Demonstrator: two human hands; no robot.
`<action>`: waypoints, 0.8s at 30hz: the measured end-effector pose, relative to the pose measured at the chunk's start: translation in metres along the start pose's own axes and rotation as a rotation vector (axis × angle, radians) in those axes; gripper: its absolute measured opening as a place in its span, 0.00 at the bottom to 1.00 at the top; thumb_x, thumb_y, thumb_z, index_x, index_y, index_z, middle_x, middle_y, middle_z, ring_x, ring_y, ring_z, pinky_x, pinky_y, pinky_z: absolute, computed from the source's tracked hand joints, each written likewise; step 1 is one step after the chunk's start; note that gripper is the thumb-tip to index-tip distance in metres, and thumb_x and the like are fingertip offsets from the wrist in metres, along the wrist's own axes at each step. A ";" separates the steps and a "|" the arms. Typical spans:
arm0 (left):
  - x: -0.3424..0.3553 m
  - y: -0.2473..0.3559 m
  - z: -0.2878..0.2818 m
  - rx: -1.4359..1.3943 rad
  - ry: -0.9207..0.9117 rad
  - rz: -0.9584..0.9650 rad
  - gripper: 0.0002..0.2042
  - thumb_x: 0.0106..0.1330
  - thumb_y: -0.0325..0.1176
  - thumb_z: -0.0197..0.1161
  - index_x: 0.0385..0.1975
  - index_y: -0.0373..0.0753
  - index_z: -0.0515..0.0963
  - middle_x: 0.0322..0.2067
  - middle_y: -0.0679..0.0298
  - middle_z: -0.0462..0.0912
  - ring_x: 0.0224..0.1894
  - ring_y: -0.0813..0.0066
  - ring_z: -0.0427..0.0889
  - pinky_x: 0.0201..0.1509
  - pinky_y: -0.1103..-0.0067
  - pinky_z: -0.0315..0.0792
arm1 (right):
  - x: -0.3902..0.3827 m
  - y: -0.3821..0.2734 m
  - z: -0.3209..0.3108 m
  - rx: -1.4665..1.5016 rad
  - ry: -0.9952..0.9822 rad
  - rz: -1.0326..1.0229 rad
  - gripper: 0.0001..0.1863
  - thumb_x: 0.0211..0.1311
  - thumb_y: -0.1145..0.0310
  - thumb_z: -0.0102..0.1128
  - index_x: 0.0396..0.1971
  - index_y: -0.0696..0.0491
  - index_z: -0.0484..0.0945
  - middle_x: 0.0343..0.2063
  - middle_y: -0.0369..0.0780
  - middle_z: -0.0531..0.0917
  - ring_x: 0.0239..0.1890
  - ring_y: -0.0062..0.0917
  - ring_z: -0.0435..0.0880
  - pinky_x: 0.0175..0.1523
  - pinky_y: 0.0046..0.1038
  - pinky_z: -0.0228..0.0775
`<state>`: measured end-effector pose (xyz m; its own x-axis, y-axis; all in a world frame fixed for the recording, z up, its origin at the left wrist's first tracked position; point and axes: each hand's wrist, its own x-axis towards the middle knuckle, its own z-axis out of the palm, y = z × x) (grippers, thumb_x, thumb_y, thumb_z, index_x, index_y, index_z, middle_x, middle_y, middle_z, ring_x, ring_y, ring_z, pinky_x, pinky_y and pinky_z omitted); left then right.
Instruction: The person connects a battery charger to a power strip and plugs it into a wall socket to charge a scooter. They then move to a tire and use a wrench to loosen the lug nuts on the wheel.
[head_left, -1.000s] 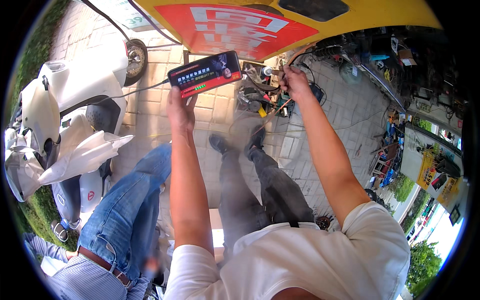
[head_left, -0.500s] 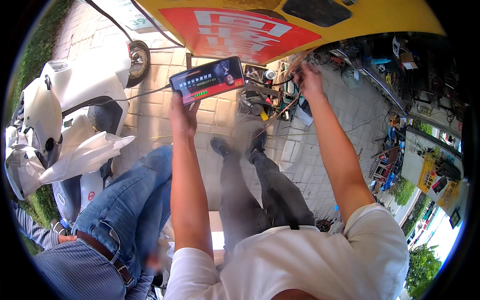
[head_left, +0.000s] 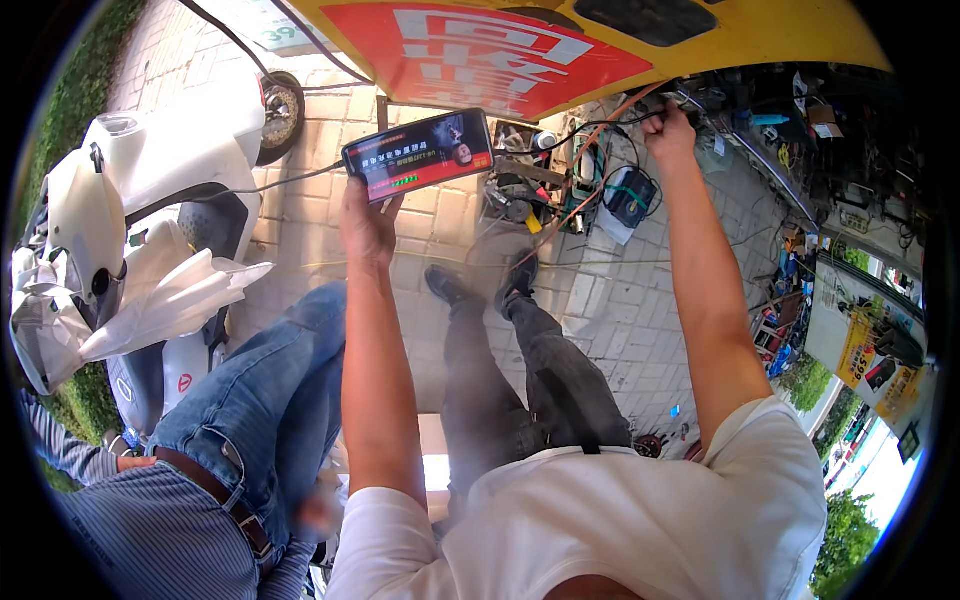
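Black device (head_left: pixel 425 158): sits gripped in the left hand (head_left: pixel 369 225), upper centre-left of the frame, long axis nearly level, right end tipped slightly up. Lies well left of the right hand (head_left: pixel 670 132), upper right, fingers curled by a black cable (head_left: pixel 592 123); cannot tell whether gripping it. Farther left, a white scooter (head_left: pixel 165 165).

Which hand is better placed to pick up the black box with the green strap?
Probably the right hand: it is nearer the black box, while the left hand is farther off, holding a screen device. I can't tell whether the right hand is free.
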<state>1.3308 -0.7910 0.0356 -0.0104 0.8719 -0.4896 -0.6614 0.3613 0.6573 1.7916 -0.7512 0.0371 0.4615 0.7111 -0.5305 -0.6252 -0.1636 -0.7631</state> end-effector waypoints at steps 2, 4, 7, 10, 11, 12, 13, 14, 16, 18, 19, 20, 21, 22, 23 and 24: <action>-0.002 -0.001 -0.002 0.016 0.052 0.004 0.22 0.61 0.48 0.56 0.49 0.40 0.68 0.46 0.62 0.74 0.51 0.66 0.71 0.58 0.61 0.62 | -0.038 0.004 0.033 -0.492 -0.221 -0.077 0.08 0.65 0.69 0.44 0.29 0.56 0.70 0.17 0.36 0.70 0.13 0.19 0.61 0.19 0.21 0.56; -0.001 -0.001 -0.003 0.032 0.030 -0.003 0.22 0.62 0.48 0.56 0.49 0.40 0.68 0.46 0.62 0.74 0.51 0.66 0.71 0.58 0.61 0.63 | -0.020 -0.011 0.017 -0.143 0.029 -0.132 0.08 0.64 0.69 0.46 0.31 0.57 0.71 0.18 0.36 0.71 0.12 0.19 0.62 0.19 0.22 0.57; 0.003 -0.006 0.006 0.001 0.012 -0.020 0.22 0.62 0.49 0.55 0.49 0.40 0.67 0.46 0.62 0.74 0.51 0.66 0.71 0.58 0.62 0.63 | 0.004 -0.013 -0.009 -0.067 0.058 -0.111 0.09 0.65 0.68 0.46 0.32 0.60 0.71 0.20 0.39 0.76 0.13 0.20 0.64 0.19 0.23 0.59; 0.002 -0.005 0.003 -0.007 0.017 -0.001 0.21 0.63 0.50 0.52 0.47 0.40 0.68 0.46 0.63 0.74 0.51 0.67 0.71 0.58 0.63 0.64 | -0.026 0.003 0.021 -0.517 -0.109 -0.210 0.10 0.65 0.68 0.45 0.29 0.59 0.71 0.23 0.41 0.78 0.14 0.21 0.69 0.20 0.23 0.62; 0.000 -0.006 0.004 0.004 0.017 -0.012 0.21 0.63 0.51 0.52 0.47 0.40 0.68 0.46 0.63 0.74 0.51 0.67 0.71 0.58 0.63 0.64 | -0.016 0.002 0.007 -0.333 0.024 -0.167 0.10 0.64 0.68 0.47 0.29 0.59 0.71 0.22 0.41 0.77 0.14 0.21 0.70 0.20 0.23 0.63; 0.000 -0.005 0.008 0.015 0.007 -0.024 0.22 0.63 0.51 0.52 0.47 0.40 0.68 0.46 0.63 0.74 0.51 0.67 0.71 0.59 0.63 0.64 | -0.004 -0.002 -0.009 -0.143 0.158 -0.133 0.10 0.64 0.68 0.48 0.29 0.60 0.71 0.22 0.41 0.77 0.15 0.22 0.71 0.20 0.23 0.63; 0.000 -0.004 0.008 0.029 0.011 -0.025 0.22 0.63 0.51 0.52 0.47 0.40 0.68 0.46 0.63 0.74 0.51 0.67 0.71 0.59 0.63 0.63 | -0.004 -0.002 -0.003 0.047 0.277 -0.086 0.10 0.63 0.67 0.49 0.29 0.60 0.72 0.21 0.42 0.77 0.15 0.23 0.72 0.20 0.23 0.63; -0.001 -0.004 0.007 0.013 0.028 -0.030 0.22 0.62 0.51 0.53 0.47 0.41 0.68 0.46 0.63 0.74 0.51 0.67 0.71 0.59 0.62 0.63 | -0.009 0.004 0.000 -0.137 0.120 -0.212 0.11 0.63 0.67 0.49 0.30 0.61 0.71 0.21 0.42 0.76 0.15 0.24 0.71 0.19 0.24 0.63; 0.001 -0.003 0.005 0.007 0.005 -0.018 0.22 0.62 0.51 0.53 0.47 0.41 0.68 0.46 0.63 0.74 0.51 0.67 0.71 0.59 0.62 0.62 | -0.016 0.003 0.003 -0.268 0.058 -0.238 0.10 0.63 0.68 0.49 0.30 0.61 0.71 0.20 0.43 0.76 0.15 0.24 0.71 0.19 0.25 0.64; 0.000 -0.007 0.004 -0.010 -0.003 -0.027 0.22 0.62 0.50 0.54 0.48 0.40 0.67 0.46 0.62 0.74 0.51 0.66 0.71 0.59 0.61 0.61 | -0.002 0.001 -0.016 -0.120 0.264 -0.127 0.09 0.62 0.70 0.51 0.29 0.61 0.71 0.19 0.42 0.76 0.15 0.24 0.71 0.20 0.25 0.64; -0.001 -0.007 0.003 -0.020 0.008 -0.024 0.21 0.63 0.49 0.53 0.49 0.40 0.67 0.46 0.62 0.74 0.51 0.66 0.71 0.60 0.60 0.61 | -0.006 0.000 -0.008 -0.118 0.166 -0.195 0.09 0.62 0.70 0.51 0.29 0.61 0.71 0.19 0.42 0.76 0.15 0.24 0.71 0.19 0.26 0.64; -0.002 -0.005 0.001 -0.028 0.025 -0.019 0.21 0.63 0.48 0.53 0.50 0.40 0.67 0.46 0.61 0.74 0.52 0.65 0.71 0.60 0.59 0.60 | -0.017 -0.002 0.007 -0.116 0.066 -0.256 0.08 0.61 0.70 0.51 0.29 0.61 0.71 0.19 0.42 0.76 0.15 0.24 0.71 0.19 0.26 0.64; 0.000 -0.001 -0.002 -0.019 0.029 -0.002 0.22 0.63 0.48 0.54 0.50 0.40 0.67 0.46 0.61 0.74 0.52 0.65 0.71 0.60 0.59 0.60 | -0.023 -0.002 0.019 -0.111 -0.035 -0.316 0.08 0.61 0.71 0.51 0.29 0.61 0.71 0.19 0.42 0.76 0.15 0.24 0.71 0.19 0.26 0.64; 0.002 -0.001 -0.001 -0.014 0.022 -0.003 0.22 0.62 0.49 0.54 0.50 0.40 0.67 0.46 0.62 0.74 0.52 0.65 0.71 0.60 0.59 0.60 | -0.023 -0.004 0.018 -0.264 -0.069 -0.462 0.08 0.61 0.71 0.51 0.28 0.61 0.72 0.20 0.43 0.76 0.15 0.24 0.71 0.19 0.26 0.63; 0.003 -0.002 -0.001 -0.013 0.007 -0.005 0.23 0.62 0.49 0.55 0.50 0.40 0.67 0.46 0.62 0.74 0.52 0.65 0.71 0.60 0.59 0.59 | -0.017 -0.004 0.008 -0.227 0.094 -0.314 0.08 0.61 0.71 0.51 0.27 0.61 0.72 0.20 0.43 0.76 0.15 0.23 0.70 0.19 0.26 0.63; 0.002 -0.002 -0.003 -0.010 -0.002 -0.011 0.24 0.61 0.50 0.56 0.51 0.41 0.67 0.46 0.63 0.74 0.52 0.66 0.70 0.60 0.59 0.59 | -0.010 0.000 -0.005 -0.185 0.255 -0.165 0.09 0.61 0.71 0.50 0.27 0.61 0.72 0.20 0.43 0.76 0.14 0.23 0.70 0.19 0.25 0.63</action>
<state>1.3300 -0.7911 0.0310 -0.0013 0.8687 -0.4954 -0.6689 0.3675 0.6461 1.7899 -0.7614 0.0406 0.7040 0.5482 -0.4515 -0.4149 -0.1984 -0.8880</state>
